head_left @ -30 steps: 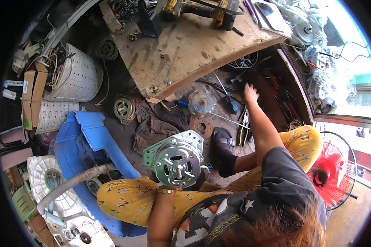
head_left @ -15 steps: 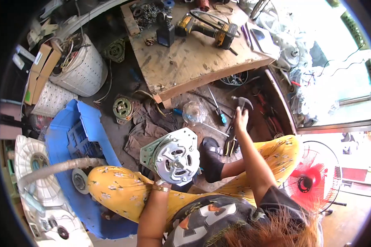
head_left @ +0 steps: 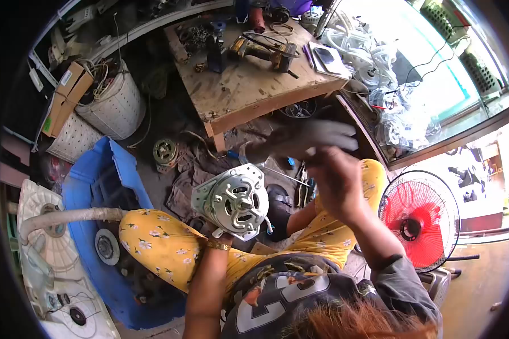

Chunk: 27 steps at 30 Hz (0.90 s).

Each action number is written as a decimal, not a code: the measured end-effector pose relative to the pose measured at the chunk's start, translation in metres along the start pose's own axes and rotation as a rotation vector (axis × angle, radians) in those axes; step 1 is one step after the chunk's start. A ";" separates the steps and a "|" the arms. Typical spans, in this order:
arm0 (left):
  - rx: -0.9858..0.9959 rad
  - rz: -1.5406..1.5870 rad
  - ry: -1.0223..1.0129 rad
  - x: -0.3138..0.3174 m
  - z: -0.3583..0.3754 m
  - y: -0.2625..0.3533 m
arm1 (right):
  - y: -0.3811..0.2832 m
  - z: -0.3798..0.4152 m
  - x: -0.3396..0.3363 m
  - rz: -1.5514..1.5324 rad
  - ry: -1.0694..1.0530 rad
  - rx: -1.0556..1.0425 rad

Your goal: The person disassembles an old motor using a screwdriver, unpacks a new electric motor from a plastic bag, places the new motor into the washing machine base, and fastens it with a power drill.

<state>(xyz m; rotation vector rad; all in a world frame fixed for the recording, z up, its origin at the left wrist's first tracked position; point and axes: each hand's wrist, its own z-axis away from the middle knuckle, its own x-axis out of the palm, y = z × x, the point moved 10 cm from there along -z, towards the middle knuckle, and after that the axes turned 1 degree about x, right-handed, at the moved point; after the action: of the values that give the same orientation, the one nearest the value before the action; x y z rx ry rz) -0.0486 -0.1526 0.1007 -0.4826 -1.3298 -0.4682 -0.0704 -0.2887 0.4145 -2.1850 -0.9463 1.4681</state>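
Note:
A round silver motor with a pale green bracket [head_left: 237, 200] rests near my lap, its shaft facing up. My left hand [head_left: 214, 230] grips its lower left edge, the fingers partly hidden beneath it. Raised to the right of the motor, my right hand [head_left: 338, 178] is closed around a hammer [head_left: 305, 138], whose head is smeared by motion. Behind it, pliers [head_left: 302, 189] and a long thin screwdriver lie on the floor beside my dark sandal [head_left: 278, 203].
A wooden workbench [head_left: 260, 93] ahead holds a yellow drill [head_left: 263, 53]. At left are a blue plastic housing [head_left: 127, 175], a grey hose [head_left: 73, 217] and white drums [head_left: 116, 107]. Another motor [head_left: 165, 153] sits on the floor. A red fan [head_left: 413, 226] stands at right.
My right hand has lifted the hammer from the tool area and brought it up closer to the camera. My left hand still holds the motor. The camera view has shifted slightly.

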 end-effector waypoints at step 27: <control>0.051 0.033 -0.008 -0.029 0.022 0.024 | 0.027 0.076 0.052 -0.121 -0.010 0.057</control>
<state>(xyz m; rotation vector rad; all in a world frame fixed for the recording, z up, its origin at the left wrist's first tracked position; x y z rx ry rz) -0.0571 -0.1186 0.0746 -0.4632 -1.3362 -0.4045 -0.1174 -0.2783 0.3317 -2.0450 -1.0092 1.4331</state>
